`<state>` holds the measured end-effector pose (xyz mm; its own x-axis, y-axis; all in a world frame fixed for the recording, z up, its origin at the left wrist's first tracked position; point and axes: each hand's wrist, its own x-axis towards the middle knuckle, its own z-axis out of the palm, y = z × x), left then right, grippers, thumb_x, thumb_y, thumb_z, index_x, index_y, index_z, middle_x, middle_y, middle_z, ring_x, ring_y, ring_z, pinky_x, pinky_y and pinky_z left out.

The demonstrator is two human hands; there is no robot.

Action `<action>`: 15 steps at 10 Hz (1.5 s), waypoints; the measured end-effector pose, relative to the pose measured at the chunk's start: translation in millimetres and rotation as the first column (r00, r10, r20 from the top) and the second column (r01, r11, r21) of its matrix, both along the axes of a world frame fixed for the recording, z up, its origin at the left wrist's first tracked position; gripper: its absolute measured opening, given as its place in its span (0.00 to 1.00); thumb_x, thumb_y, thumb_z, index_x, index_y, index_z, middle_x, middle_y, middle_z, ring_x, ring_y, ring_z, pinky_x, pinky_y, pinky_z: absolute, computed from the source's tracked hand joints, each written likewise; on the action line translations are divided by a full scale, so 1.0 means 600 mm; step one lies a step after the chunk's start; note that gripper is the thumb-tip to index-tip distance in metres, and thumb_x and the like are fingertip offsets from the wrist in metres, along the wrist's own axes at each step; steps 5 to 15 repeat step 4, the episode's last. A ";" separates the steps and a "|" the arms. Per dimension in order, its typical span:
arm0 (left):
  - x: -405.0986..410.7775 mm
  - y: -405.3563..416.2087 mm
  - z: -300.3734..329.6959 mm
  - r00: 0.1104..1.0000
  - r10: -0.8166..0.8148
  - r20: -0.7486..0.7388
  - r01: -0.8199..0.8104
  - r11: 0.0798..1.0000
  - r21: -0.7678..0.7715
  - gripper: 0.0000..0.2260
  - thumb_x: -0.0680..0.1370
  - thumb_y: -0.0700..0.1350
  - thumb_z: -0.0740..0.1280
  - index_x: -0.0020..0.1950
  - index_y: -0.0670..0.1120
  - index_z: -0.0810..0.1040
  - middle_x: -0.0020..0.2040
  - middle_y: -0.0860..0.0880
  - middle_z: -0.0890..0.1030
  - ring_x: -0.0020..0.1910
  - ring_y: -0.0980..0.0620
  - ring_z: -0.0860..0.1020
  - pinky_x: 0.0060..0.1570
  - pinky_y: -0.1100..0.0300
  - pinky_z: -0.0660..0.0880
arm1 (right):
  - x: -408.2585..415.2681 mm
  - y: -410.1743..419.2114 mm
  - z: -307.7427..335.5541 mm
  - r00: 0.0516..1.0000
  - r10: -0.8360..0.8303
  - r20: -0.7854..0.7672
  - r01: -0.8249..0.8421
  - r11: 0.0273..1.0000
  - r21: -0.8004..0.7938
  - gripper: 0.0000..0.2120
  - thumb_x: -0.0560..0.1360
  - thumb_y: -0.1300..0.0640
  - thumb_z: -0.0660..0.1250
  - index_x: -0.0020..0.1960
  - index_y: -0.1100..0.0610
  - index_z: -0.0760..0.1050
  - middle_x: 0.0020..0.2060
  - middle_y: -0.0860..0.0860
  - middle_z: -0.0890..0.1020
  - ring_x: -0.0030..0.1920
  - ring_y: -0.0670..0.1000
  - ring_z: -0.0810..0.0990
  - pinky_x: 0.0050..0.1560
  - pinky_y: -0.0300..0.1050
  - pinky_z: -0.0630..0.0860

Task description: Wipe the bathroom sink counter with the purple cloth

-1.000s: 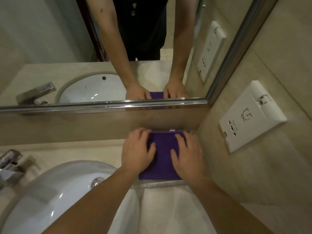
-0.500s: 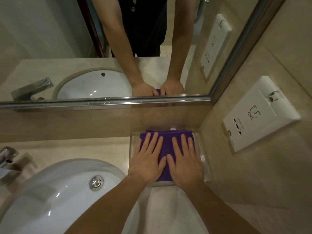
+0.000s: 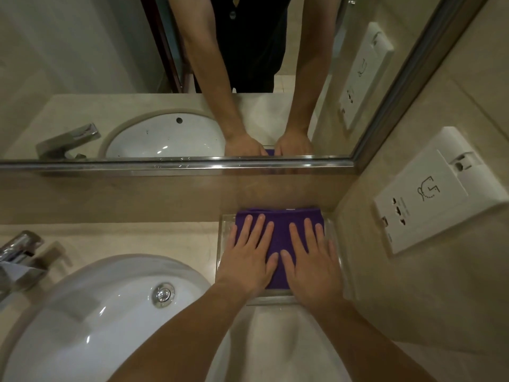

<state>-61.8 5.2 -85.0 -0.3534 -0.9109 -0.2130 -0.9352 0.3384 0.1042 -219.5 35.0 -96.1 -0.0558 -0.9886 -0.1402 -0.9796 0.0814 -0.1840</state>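
1. Nearest the camera, two bare forearms reach forward over the beige stone counter [image 3: 124,238], with the white sink [image 3: 82,321] to their left.
2. The sink has a chrome drain plug [image 3: 163,294] in its bowl and a chrome tap [image 3: 19,255] at its left edge.
3. Right of the sink, a clear tray [image 3: 225,244] sits on the counter in the corner, against the back wall and close to the side wall.
4. The cloth [image 3: 279,224], purple and folded, lies flat in the tray, its far edge at the back wall.
5. The left hand [image 3: 248,260] lies flat on the cloth's left part, fingers straight and slightly spread.
6. The right hand [image 3: 309,260] lies flat on its right part the same way; the thumbs nearly meet.
7. On the tiled side wall right of the sink is a white socket plate [image 3: 440,199].
8. Beyond the sink, above a beige backsplash, a metal-framed mirror [image 3: 110,78] reflects the sink, tap, both arms and socket.
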 end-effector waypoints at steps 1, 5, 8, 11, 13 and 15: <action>-0.001 -0.003 0.004 1.000 0.000 0.021 -0.001 1.000 0.023 0.29 0.83 0.60 0.42 0.80 0.51 0.36 0.79 0.49 0.34 0.78 0.47 0.34 0.76 0.45 0.34 | 0.000 -0.003 0.006 0.999 0.022 -0.026 -0.020 0.997 0.076 0.33 0.76 0.36 0.29 0.79 0.46 0.35 0.82 0.52 0.43 0.81 0.54 0.40 0.80 0.56 0.43; 0.038 -0.022 0.104 0.999 0.035 -0.015 -0.034 0.997 0.062 0.34 0.79 0.66 0.49 0.81 0.56 0.42 0.82 0.49 0.43 0.80 0.47 0.39 0.77 0.44 0.41 | 0.016 -0.036 0.122 0.995 0.082 -0.055 -0.069 0.975 0.213 0.31 0.83 0.39 0.45 0.82 0.48 0.44 0.82 0.54 0.50 0.81 0.56 0.48 0.78 0.60 0.46; 0.038 -0.022 0.104 0.999 0.035 -0.015 -0.034 0.997 0.062 0.34 0.79 0.66 0.49 0.81 0.56 0.42 0.82 0.49 0.43 0.80 0.47 0.39 0.77 0.44 0.41 | 0.016 -0.036 0.122 0.995 0.082 -0.055 -0.069 0.975 0.213 0.31 0.83 0.39 0.45 0.82 0.48 0.44 0.82 0.54 0.50 0.81 0.56 0.48 0.78 0.60 0.46; 0.038 -0.022 0.104 0.999 0.035 -0.015 -0.034 0.997 0.062 0.34 0.79 0.66 0.49 0.81 0.56 0.42 0.82 0.49 0.43 0.80 0.47 0.39 0.77 0.44 0.41 | 0.016 -0.036 0.122 0.995 0.082 -0.055 -0.069 0.975 0.213 0.31 0.83 0.39 0.45 0.82 0.48 0.44 0.82 0.54 0.50 0.81 0.56 0.48 0.78 0.60 0.46; 0.038 -0.022 0.104 0.999 0.035 -0.015 -0.034 0.997 0.062 0.34 0.79 0.66 0.49 0.81 0.56 0.42 0.82 0.49 0.43 0.80 0.47 0.39 0.77 0.44 0.41 | 0.016 -0.036 0.122 0.995 0.082 -0.055 -0.069 0.975 0.213 0.31 0.83 0.39 0.45 0.82 0.48 0.44 0.82 0.54 0.50 0.81 0.56 0.48 0.78 0.60 0.46; 0.038 -0.022 0.104 0.999 0.035 -0.015 -0.034 0.997 0.062 0.34 0.79 0.66 0.49 0.81 0.56 0.42 0.82 0.49 0.43 0.80 0.47 0.39 0.77 0.44 0.41 | 0.016 -0.036 0.122 0.995 0.082 -0.055 -0.069 0.975 0.213 0.31 0.83 0.39 0.45 0.82 0.48 0.44 0.82 0.54 0.50 0.81 0.56 0.48 0.78 0.60 0.46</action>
